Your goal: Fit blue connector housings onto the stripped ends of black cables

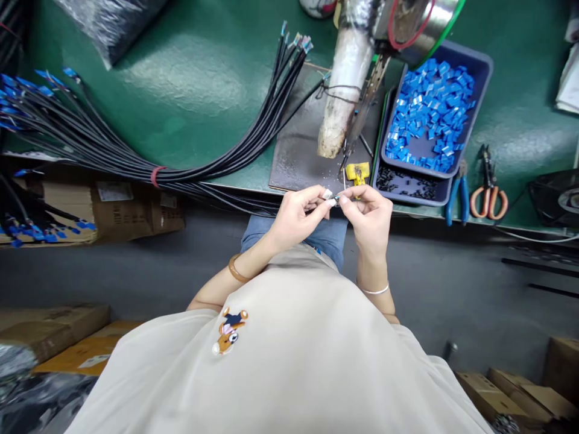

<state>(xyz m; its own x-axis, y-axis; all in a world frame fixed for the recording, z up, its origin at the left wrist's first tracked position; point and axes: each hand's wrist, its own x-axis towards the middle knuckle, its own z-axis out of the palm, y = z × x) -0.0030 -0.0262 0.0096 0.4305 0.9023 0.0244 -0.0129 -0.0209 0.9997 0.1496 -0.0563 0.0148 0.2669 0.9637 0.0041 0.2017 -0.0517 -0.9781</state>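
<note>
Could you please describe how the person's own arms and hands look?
The sleeves are short and cream-coloured. The left hand wears no glove, with a brown bangle at its wrist. The right hand, also ungloved, has a thin, pale bracelet.

Two hands (294, 218), two bangles (234, 270), two plastic trays (483, 78), one blue-handled tool (464, 196), one orange-handled tool (488, 182) and one yellow piece (358, 170) show, along with more blue pieces (452, 90) and black cables (194, 175) than can be counted.
</note>
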